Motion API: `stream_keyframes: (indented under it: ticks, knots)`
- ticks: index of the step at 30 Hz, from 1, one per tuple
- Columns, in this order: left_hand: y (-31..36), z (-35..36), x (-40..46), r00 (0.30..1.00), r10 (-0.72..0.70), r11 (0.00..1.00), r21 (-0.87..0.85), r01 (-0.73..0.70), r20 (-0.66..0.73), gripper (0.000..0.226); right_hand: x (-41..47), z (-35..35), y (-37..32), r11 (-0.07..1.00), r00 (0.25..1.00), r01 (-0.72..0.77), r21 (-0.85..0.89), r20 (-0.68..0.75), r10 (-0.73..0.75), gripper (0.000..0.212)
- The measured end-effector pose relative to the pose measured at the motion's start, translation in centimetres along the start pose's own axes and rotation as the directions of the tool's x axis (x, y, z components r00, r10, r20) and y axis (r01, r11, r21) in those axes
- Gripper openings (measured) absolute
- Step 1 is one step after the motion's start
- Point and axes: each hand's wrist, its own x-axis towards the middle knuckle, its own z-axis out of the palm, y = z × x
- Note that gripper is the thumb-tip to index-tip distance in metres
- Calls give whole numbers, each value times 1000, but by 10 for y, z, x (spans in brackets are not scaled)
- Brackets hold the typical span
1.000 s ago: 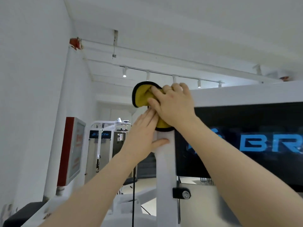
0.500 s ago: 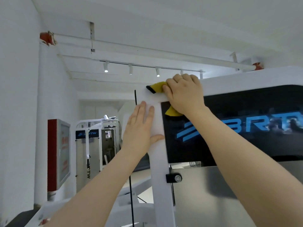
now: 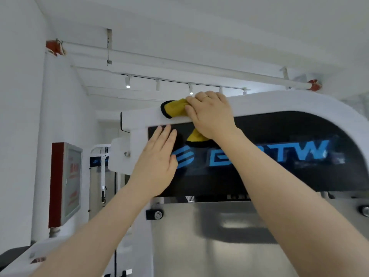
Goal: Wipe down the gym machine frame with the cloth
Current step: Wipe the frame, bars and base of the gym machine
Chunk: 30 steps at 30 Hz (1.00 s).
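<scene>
The white gym machine frame (image 3: 279, 100) runs across the top of a black panel with a blue logo. A yellow cloth with a black edge (image 3: 173, 108) is draped over the frame's top bar, one corner hanging down in front of the panel. My right hand (image 3: 209, 114) grips the cloth against the top bar, fingers curled over the bar. My left hand (image 3: 157, 156) rests flat on the upper left corner of the black panel, fingers straight, just below the cloth.
A steel plate (image 3: 239, 236) covers the machine below the black panel (image 3: 279, 176), with a black bolt bracket (image 3: 154, 214) at its left. A red-framed wall box (image 3: 63, 182) hangs at left. Another white machine (image 3: 99, 166) stands behind. Ceiling pipes run close overhead.
My right hand has slid the cloth from the upright's top corner rightward along the top bar. My left hand has shifted from the white upright onto the black panel.
</scene>
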Motion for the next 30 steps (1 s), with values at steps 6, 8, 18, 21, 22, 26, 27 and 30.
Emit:
stream_keyframes:
  ticks: [6, 8, 18, 21, 22, 26, 27, 30]
  knots:
    - [72, 26, 3, 998, -56, 998, -17, 56, 16, 61, -43, -24, 107, 982, 978, -160, -98, -151, 144, 51]
    - [93, 35, 10, 999, -40, 998, 40, 40, 3, 60, -55, -31, 131, 978, 970, -189, -89, -174, 171, 47]
    - [149, 56, 53, 984, -173, 961, 224, 160, 41, 66, -57, -40, 156, 1000, 998, 24, -4, -54, -24, 54]
    - [154, 51, 55, 972, -223, 955, 217, 203, 70, 69, -76, -42, 167, 999, 995, 43, 23, -93, -40, 49]
    - [155, 49, 55, 969, -230, 954, 215, 208, 84, 69, -90, -40, 171, 999, 990, 36, 9, -133, -35, 45]
    - [159, 43, 51, 958, -253, 952, 212, 223, 131, 65, -105, -42, 180, 997, 985, 70, -11, -159, -71, 41]
    - [161, 44, 49, 953, -264, 949, 217, 229, 146, 63, -94, -44, 178, 996, 990, 88, 5, -111, -87, 42]
    - [171, 44, 46, 946, -277, 943, 239, 233, 171, 59, -62, -48, 166, 987, 987, 144, 73, 63, -149, 43]
